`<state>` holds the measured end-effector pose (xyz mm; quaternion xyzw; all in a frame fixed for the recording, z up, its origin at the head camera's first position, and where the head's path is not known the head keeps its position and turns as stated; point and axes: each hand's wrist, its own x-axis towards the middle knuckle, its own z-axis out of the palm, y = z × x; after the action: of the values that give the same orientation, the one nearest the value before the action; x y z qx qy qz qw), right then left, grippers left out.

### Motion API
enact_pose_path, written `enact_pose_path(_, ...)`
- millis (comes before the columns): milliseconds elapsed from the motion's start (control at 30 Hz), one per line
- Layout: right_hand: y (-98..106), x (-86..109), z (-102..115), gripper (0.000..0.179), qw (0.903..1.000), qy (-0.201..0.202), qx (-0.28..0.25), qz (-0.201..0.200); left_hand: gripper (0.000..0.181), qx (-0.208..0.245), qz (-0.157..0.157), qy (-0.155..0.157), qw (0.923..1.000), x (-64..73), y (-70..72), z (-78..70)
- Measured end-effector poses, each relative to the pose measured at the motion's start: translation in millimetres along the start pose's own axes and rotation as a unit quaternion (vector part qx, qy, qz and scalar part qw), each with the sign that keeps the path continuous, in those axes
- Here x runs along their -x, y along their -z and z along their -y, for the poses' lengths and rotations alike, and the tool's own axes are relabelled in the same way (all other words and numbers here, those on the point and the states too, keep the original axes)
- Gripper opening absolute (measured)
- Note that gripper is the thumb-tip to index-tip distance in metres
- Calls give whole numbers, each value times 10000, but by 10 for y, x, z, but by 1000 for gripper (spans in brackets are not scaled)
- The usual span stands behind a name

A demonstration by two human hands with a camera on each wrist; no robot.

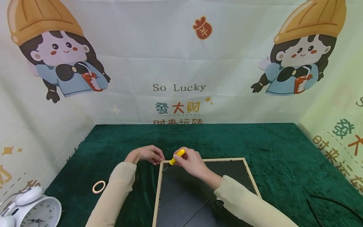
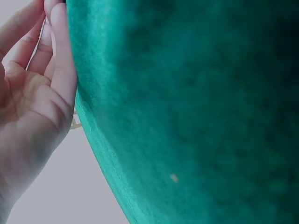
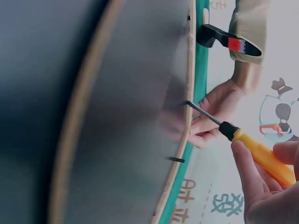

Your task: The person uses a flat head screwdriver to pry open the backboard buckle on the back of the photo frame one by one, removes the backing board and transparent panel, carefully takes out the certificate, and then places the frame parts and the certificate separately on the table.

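Note:
A wooden picture frame (image 1: pixel 224 159) with a dark backing panel (image 1: pixel 187 192) lies on the green cloth. My right hand (image 1: pixel 194 162) grips the yellow handle of a screwdriver (image 1: pixel 179 154). In the right wrist view, the screwdriver shaft (image 3: pixel 205 114) slants to the frame's inner edge near a corner, its tip at a small dark tab. Another dark tab (image 3: pixel 175 159) sticks out farther along the edge. At the far left corner, my left hand (image 1: pixel 148 154) holds the frame's outer edge with its fingertips. Those fingertips are cut off in the left wrist view.
A pale ring (image 1: pixel 98 187) lies left of my left sleeve. The white alarm clock (image 1: pixel 37 211) stands at the near left. A thin black cord (image 1: pixel 337 201) curves across the cloth at right. Behind the table hangs a printed curtain (image 1: pixel 127 63).

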<state>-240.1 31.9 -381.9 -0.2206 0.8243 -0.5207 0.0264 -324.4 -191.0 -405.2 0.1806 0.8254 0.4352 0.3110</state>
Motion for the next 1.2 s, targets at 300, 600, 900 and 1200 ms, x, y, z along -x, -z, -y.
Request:
enact_pose_path(300, -155, -56, 208, 15, 9867, 779, 1392, -316, 14, 251, 47, -34, 9997, -3, 25, 46)
enact_pose_path(600, -279, -82, 343, 16, 9674, 1411, 2099, -152, 16, 612, 104, -104, 9980, 13, 51, 83)
enact_pose_path(900, -310, -136, 414, 18, 9637, 1409, 2264, 143, 18, 395, 29, -161, 9991, 40, 78, 86)
enact_pose_path(1200, -351, -140, 433, 28, 9553, 1631, 2456, 201, 20, 152, -72, -234, 9996, 34, 66, 92)
